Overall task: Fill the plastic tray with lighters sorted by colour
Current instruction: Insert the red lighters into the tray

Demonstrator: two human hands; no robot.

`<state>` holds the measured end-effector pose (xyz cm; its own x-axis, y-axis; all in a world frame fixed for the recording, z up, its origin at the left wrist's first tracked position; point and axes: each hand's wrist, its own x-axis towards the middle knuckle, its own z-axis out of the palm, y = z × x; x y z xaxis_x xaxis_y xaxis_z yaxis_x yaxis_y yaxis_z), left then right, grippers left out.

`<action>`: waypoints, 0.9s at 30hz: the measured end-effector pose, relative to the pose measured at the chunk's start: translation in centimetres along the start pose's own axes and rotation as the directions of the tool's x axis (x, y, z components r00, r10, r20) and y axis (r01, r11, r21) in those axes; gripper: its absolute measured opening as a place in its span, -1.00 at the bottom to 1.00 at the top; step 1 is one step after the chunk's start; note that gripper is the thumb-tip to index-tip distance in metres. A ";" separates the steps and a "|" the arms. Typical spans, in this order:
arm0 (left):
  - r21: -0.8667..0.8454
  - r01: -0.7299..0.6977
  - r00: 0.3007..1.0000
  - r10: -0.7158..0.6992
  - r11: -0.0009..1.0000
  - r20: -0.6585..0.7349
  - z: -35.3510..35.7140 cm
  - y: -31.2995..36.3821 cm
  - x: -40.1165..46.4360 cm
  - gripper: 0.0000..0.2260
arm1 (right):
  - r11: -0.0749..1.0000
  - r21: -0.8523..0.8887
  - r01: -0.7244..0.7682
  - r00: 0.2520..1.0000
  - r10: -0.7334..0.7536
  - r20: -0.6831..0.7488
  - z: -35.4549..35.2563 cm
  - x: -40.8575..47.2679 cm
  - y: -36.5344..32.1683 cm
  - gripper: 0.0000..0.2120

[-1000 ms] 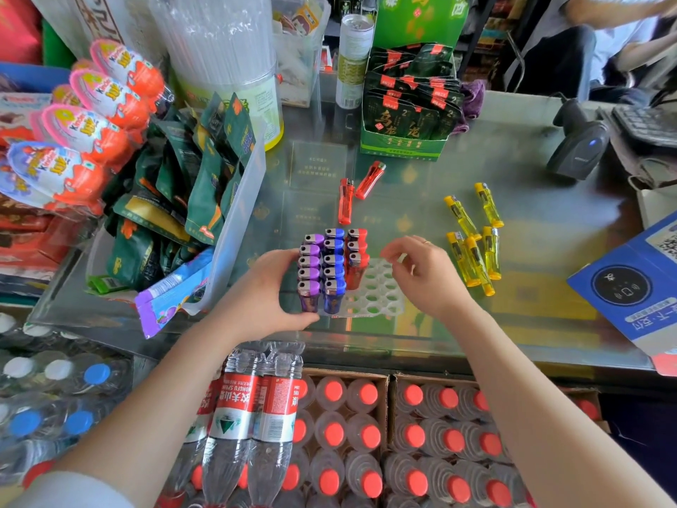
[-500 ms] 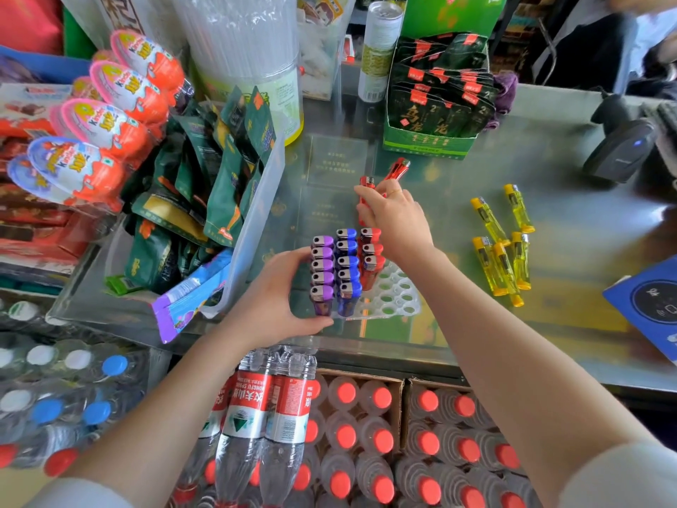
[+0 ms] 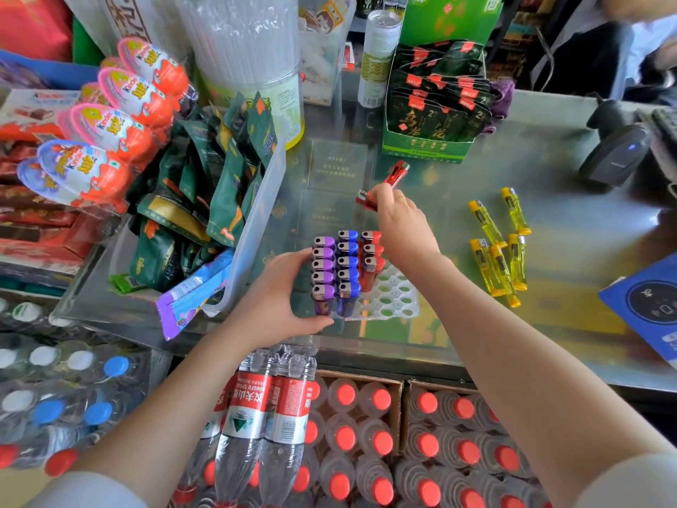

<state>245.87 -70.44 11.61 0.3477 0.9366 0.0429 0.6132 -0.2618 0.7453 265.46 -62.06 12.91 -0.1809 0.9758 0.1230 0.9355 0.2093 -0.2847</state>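
1. head view, nearest the person: the left hand (image 3: 278, 306) wraps the near left corner of the plastic tray (image 3: 397, 304), fingers curled against the purple lighters (image 3: 323, 267); keep that hold firm so the light tray does not slide on the smooth glass counter (image 3: 571, 251).
2. the tray is thin white plastic with rows of oval sockets; purple, blue lighters (image 3: 347, 265) and three red lighters (image 3: 372, 260) stand upright in columns, with the near right sockets empty.
3. just beyond, the right hand (image 3: 404, 225) pinches one red lighter (image 3: 366, 200) at its fingertips, a second red lighter (image 3: 395, 174) lying past it. it should go base first, upright, into the next empty socket of the red column.
4. the bodies look glossy, translucent and slippery, with metal caps.
5. at right, yellow lighters (image 3: 500, 247) lie loose on the glass.
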 end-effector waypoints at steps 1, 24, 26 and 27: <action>0.007 0.000 1.000 0.000 1.000 -0.002 0.0 0.1 0.0 -0.32 | 0.998 0.059 -0.015 1.000 0.016 -0.020 -0.3 -0.4 0.2 -0.59; -0.025 -0.011 0.999 0.010 1.000 -0.049 0.9 1.9 -0.6 -0.40 | 0.355 0.928 -0.117 0.943 0.333 -0.008 -2.0 -11.7 -0.8 -0.79; -0.016 -0.021 0.998 0.020 1.000 -0.060 1.0 1.9 -0.7 -0.39 | 0.399 0.909 -0.123 0.956 0.294 0.000 -1.8 -11.6 -1.1 -0.76; -0.009 -0.018 0.998 0.018 1.000 -0.063 1.0 1.9 -0.8 -0.38 | 0.419 0.900 -0.122 0.964 0.267 0.006 -1.7 -11.5 -1.2 -0.75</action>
<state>247.48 -71.91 12.28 0.3134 0.9446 0.0975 0.6001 -0.2766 0.7506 267.00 -73.68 13.46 0.0739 0.9966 0.0370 0.1412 0.0263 -0.9896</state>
